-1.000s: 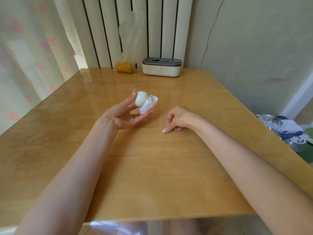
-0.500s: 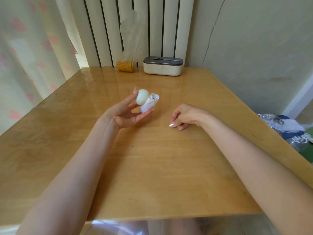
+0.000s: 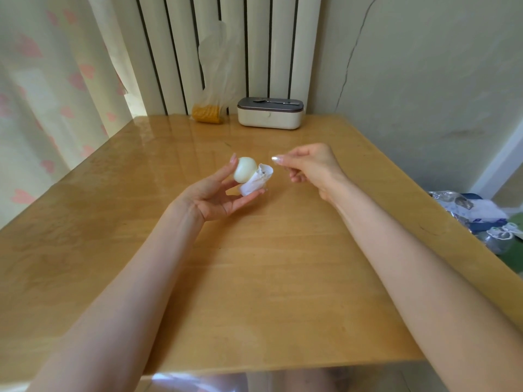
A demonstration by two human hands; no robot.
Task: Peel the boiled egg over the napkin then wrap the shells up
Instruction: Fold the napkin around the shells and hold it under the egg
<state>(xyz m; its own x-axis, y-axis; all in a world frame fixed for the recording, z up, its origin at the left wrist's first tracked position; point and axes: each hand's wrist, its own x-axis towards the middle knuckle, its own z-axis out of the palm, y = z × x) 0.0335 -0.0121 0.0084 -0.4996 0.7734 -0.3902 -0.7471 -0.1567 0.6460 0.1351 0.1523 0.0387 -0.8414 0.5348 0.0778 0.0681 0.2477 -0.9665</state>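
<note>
As both forearms reach forward over the tabletop (image 3: 254, 278) in the head view, we record the left hand (image 3: 215, 196) raised clear of the surface, palm turned up and toward the camera, wrist slightly bent. Its fingers are partly curled. We note the peeled egg (image 3: 245, 174) pinched between the extended upper fingertips, and the bundled white napkin (image 3: 257, 181) lying just beside and touching the egg, supported from below by the lower finger. The bundle's open end points up and to the right; what it contains we cannot tell.

We find the right hand (image 3: 308, 165) also lifted above the tabletop, level with the left, back of the hand facing the camera. Its fingers are loosely drawn in, with one extended fingertip directed at the napkin's top edge, near it but apart. It holds nothing that we can see.

At the far edge of the tabletop we observe a white lidded box (image 3: 270, 114) and, beside it, a clear bag with yellow contents (image 3: 208, 113), both against the radiator (image 3: 226, 46).
</note>
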